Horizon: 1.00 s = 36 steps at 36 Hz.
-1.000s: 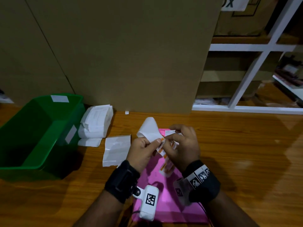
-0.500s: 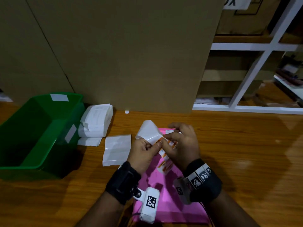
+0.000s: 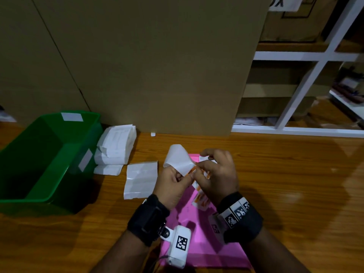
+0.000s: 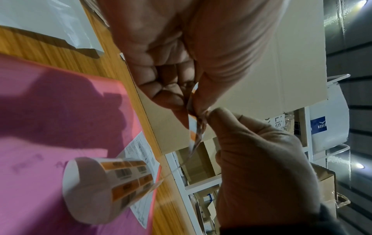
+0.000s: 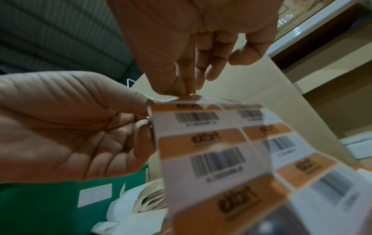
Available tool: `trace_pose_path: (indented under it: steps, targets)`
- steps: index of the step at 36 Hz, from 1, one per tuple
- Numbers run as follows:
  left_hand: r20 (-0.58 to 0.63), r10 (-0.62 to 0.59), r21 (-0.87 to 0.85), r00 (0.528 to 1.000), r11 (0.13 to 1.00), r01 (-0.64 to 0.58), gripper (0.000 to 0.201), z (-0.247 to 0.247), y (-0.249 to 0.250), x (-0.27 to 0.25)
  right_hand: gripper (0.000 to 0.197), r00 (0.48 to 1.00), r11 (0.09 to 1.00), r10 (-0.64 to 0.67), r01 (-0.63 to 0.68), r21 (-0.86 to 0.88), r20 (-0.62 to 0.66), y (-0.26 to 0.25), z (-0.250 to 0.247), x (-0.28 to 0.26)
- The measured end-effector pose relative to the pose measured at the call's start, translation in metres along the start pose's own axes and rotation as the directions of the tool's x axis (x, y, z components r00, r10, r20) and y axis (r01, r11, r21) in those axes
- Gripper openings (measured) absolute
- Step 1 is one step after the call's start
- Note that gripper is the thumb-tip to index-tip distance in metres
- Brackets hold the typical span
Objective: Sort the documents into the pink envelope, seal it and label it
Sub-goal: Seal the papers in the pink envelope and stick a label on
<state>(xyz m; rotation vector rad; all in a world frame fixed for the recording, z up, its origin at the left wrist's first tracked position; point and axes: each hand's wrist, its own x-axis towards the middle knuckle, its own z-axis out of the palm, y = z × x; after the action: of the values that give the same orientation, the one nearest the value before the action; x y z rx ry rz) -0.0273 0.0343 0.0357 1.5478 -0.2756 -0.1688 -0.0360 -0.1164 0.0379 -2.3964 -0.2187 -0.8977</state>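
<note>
The pink envelope point(image 3: 199, 241) lies flat on the wooden table under my wrists, with a printed white slip point(image 4: 138, 147) at its far end. Above it both hands hold a strip of orange-and-white barcode labels point(image 5: 221, 151). My left hand point(image 3: 187, 175) pinches the strip's side edge between thumb and forefinger. My right hand point(image 3: 197, 168) pinches the top corner of a label with thumb and forefinger, its other fingers spread. The strip's white backing point(image 3: 177, 158) curls up over the left hand. Its lower end point(image 4: 112, 182) hangs curled above the envelope.
A green bin point(image 3: 49, 154) stands at the left. Beside it are a stack of white papers point(image 3: 116, 146) and a loose white sheet point(image 3: 140, 179). A tall cardboard wall point(image 3: 157, 66) closes the back. White shelving point(image 3: 305, 75) stands at the right.
Both hands stay pinched on the label strip above the envelope. The fingertips have drawn slightly closer together at the strip's top edge.
</note>
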Motion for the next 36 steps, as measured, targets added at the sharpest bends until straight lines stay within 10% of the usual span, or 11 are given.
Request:
trace_pose_path:
  steps: [14, 27, 36]
  targets:
    - [-0.03, -0.134, -0.07, 0.99, 0.989, 0.132, 0.038, -0.005, -0.003, 0.002, 0.006, 0.98, 0.98, 0.199, -0.199, 0.027, 0.027, 0.006, -0.003, 0.001]
    - [-0.284, -0.117, 0.242, 0.952, 0.952, 0.189, 0.058, -0.039, -0.023, 0.023, 0.012, 0.876, 0.849, 0.47, -0.482, 0.218, 0.106, 0.019, -0.003, 0.001]
    - [-0.371, -0.05, 0.642, 0.927, 0.708, 0.295, 0.018, -0.095, -0.022, 0.054, 0.018, 0.85, 0.801, 0.522, -0.516, 0.303, 0.07, 0.024, -0.001, 0.001]
